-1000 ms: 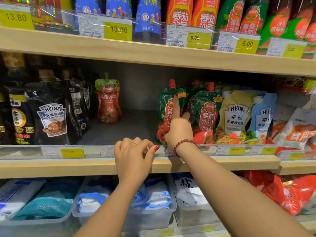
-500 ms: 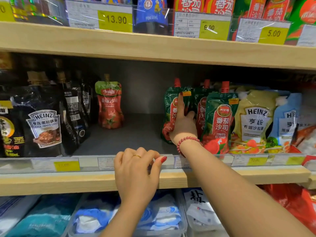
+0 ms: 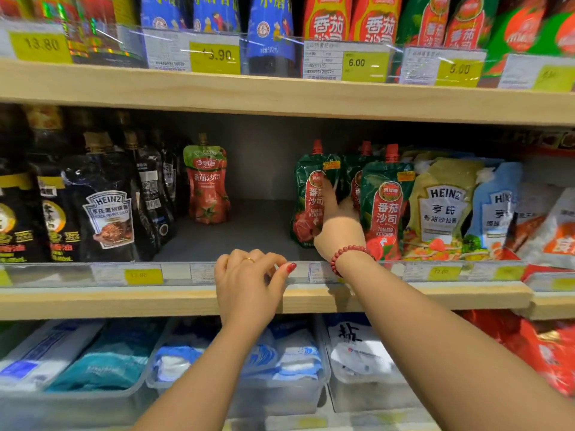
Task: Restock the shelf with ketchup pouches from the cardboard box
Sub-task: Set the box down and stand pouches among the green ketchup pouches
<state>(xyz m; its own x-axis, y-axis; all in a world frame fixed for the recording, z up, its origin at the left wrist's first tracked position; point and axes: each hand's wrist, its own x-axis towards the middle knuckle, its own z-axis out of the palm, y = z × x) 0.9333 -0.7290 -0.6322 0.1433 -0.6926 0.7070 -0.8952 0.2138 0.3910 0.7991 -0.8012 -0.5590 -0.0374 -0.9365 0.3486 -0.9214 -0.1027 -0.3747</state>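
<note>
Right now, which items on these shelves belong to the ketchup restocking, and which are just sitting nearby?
Part of the job:
green ketchup pouches with red caps
right hand touching the leftmost one
bare grey shelf gap

Just nearby:
black Heinz sauce pouches
lone red tomato pouch
yellow Heinz dressing pouch
clear plastic bins below

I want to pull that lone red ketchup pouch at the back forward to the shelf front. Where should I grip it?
Probably pinch the narrow neck just under the spout of the lone red ketchup pouch, reaching in from the open shelf space on its right; it stands upright, and dark Heinz pouches crowd its left.
</note>
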